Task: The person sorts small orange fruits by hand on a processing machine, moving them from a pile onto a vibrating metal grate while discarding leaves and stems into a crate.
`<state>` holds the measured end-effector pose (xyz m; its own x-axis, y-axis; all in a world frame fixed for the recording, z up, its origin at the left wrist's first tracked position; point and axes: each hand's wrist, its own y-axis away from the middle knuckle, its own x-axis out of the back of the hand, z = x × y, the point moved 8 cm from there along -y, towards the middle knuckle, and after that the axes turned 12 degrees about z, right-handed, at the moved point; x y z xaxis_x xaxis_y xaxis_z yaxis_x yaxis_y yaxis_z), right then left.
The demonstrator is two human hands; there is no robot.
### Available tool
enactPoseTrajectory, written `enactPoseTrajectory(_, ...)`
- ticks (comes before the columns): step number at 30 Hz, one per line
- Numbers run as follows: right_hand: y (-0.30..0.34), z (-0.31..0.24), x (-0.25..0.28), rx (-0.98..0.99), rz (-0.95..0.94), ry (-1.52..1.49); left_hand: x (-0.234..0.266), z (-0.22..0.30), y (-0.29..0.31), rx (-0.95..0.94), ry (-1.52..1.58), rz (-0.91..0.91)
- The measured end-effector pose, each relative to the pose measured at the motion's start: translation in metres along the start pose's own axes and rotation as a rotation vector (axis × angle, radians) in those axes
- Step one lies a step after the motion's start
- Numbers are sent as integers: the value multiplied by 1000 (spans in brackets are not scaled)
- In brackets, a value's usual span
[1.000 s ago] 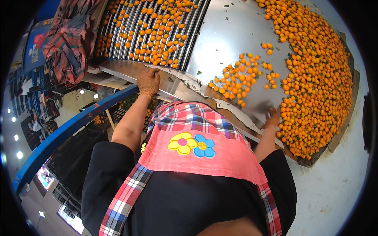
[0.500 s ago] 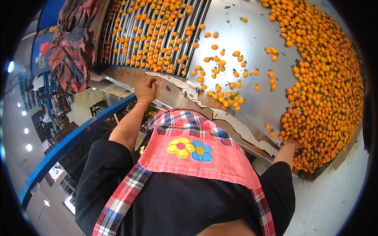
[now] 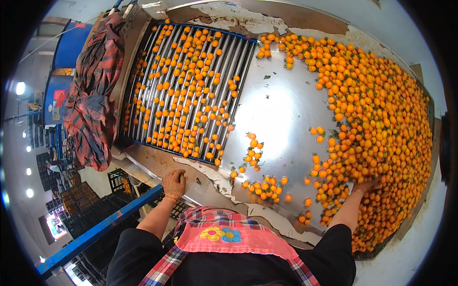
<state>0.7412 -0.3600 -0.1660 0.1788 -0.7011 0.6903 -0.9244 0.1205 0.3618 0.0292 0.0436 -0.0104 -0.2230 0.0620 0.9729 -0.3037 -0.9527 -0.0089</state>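
Note:
Small orange cherry tomatoes with green stem ends form a broad heap on the right side of a metal table. My right hand reaches into the near part of this heap, its fingers hidden among the fruit. On the table's near edge board rests my left hand, in a brown patterned covering, with fingers curled over the edge. Loose tomatoes lie scattered on the metal between both hands. To the left, a bed of metal rollers carries many more, spread out singly.
A red-and-grey plaid cloth hangs along the rollers' left side. Below my left arm runs a blue rail. Dark crates stand on the floor beyond it. Peeling covering lines the far edge board.
The view has tilted up, bringing the far edge into sight. My right hand sits deeper in the heap, and tomatoes near it have shifted. My left hand stays on the edge.

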Motion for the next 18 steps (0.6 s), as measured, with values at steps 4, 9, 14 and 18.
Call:
enactPoseTrajectory(4, -31, -84, -64, 150, -60, 71, -5, -2, 2, 17, -10, -25)
enactPoseTrajectory(9, -36, -178, -144, 301, -139, 137, -2, 2, 1, 16, 30, -18)
enactPoseTrajectory(14, 7, -238, -220, 447, -217, 237, 1, 2, 4, 1, 36, 20)
enactPoseTrajectory(18, 62, -261, -264, 557, -243, 337, -1, 2, -1, 11, -21, 3)
